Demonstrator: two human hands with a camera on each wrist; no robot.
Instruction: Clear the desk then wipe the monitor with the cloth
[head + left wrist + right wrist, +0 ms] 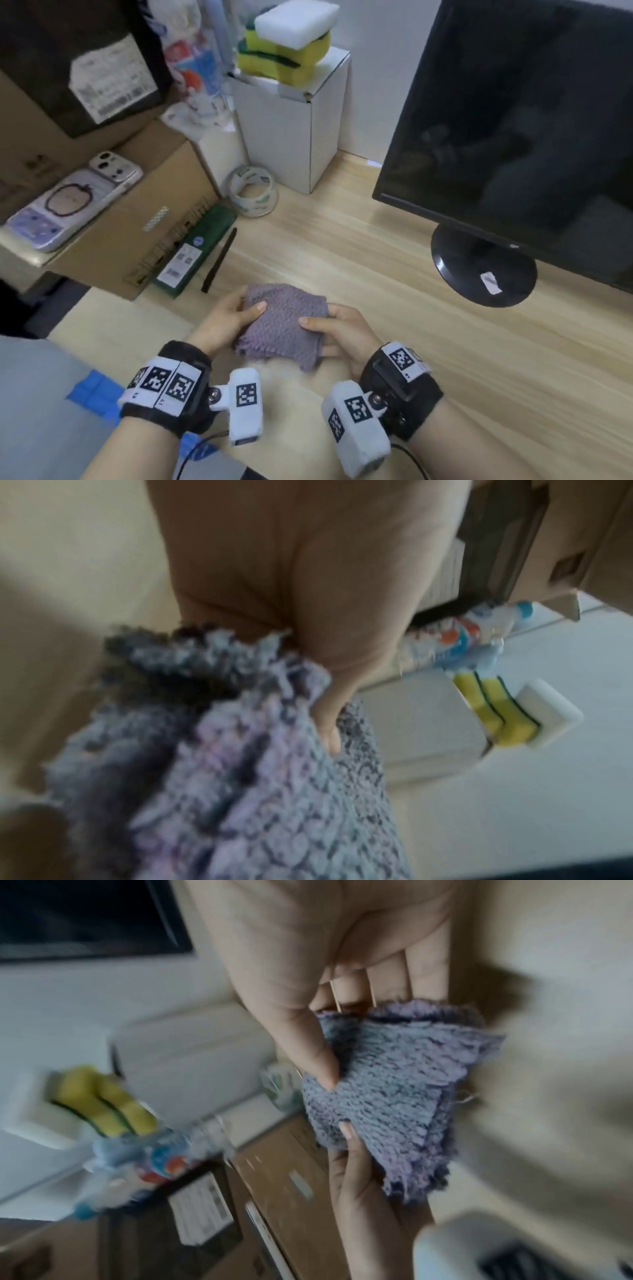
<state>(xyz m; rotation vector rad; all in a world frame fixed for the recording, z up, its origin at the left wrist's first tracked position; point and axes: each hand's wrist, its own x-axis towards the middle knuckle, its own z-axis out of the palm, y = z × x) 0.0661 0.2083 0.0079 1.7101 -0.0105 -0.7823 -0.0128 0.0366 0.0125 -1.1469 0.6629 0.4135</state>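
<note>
A folded purple-grey cloth (284, 322) is held above the wooden desk (428, 359) near its front edge. My left hand (233, 318) grips the cloth's left side, thumb on top. My right hand (337, 330) pinches its right side, thumb on top and fingers beneath. The left wrist view shows the cloth (240, 777) bunched under my thumb. The right wrist view shows the cloth (387, 1096) between both thumbs. The dark monitor (513, 120) stands at the right on a round black base (479, 267), screen off.
At the left sit cardboard boxes (137, 233) with a phone (72, 205) on top. A green flat box (195, 253), a black pen (219, 260) and a tape roll (253, 192) lie beside them. Sponges (291, 44) top a white box (291, 130).
</note>
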